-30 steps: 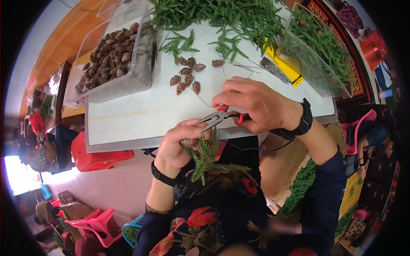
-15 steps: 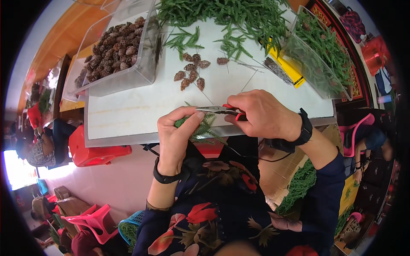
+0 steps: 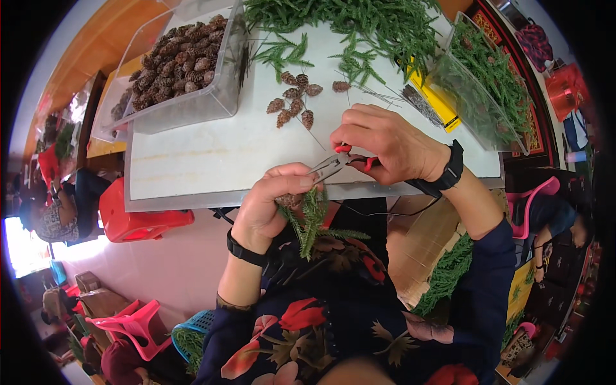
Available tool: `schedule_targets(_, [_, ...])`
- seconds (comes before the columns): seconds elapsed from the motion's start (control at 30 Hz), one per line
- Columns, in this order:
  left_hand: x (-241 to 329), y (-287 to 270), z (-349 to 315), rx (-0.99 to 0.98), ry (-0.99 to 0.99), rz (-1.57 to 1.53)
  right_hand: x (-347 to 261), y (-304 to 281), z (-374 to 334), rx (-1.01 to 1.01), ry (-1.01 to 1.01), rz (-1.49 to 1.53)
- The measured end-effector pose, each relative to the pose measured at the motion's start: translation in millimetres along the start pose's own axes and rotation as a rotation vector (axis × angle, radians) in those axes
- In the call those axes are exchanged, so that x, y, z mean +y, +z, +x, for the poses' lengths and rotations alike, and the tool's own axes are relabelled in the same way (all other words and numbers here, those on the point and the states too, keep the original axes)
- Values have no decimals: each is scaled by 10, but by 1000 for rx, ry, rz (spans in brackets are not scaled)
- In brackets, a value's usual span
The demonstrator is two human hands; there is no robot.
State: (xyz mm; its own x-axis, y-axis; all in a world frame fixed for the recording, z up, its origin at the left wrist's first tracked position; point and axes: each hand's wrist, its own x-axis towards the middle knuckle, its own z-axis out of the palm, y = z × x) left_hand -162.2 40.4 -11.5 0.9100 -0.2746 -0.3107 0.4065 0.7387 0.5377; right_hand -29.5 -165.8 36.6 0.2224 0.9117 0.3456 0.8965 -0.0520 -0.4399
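Observation:
My left hand (image 3: 277,200) is closed around a small pine cone with green sprigs (image 3: 311,217) that hang down from the fist, near the table's front edge. My right hand (image 3: 385,141) grips red-handled pliers (image 3: 339,162), whose metal jaws point left and touch the bundle at my left fingers. Several loose pine cones (image 3: 294,97) lie on the white table (image 3: 192,154) just beyond my hands, with thin wires beside them.
A clear tub of pine cones (image 3: 176,67) stands at the back left. Green branches (image 3: 359,25) cover the far table; a clear tub of greenery (image 3: 487,80) and a yellow pack (image 3: 436,102) sit right. A red stool (image 3: 138,215) and a seated person (image 3: 54,212) are left.
The bundle in my left hand has dropped slightly toward me and turned so the sprigs hang down; the pliers stay at it, my right hand shifted a little.

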Motion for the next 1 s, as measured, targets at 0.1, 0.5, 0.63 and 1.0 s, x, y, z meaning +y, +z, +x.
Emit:
schedule_targets(0.1, [-68, -43, 23, -84, -66, -153, 0, 2, 14, -7, -14, -10])
schedule_targets(0.5, [-146, 216, 10, 414, 441, 734, -239, -49, -55, -360, 590, 162])
schedule_targets(0.63, [-144, 188, 14, 427, 436, 651, -302, -110, -45, -383, 698, 360])
schedule_targets(1.0, [-170, 161, 24, 451, 497, 628, -517, 12, -207, -194, 677, 315])
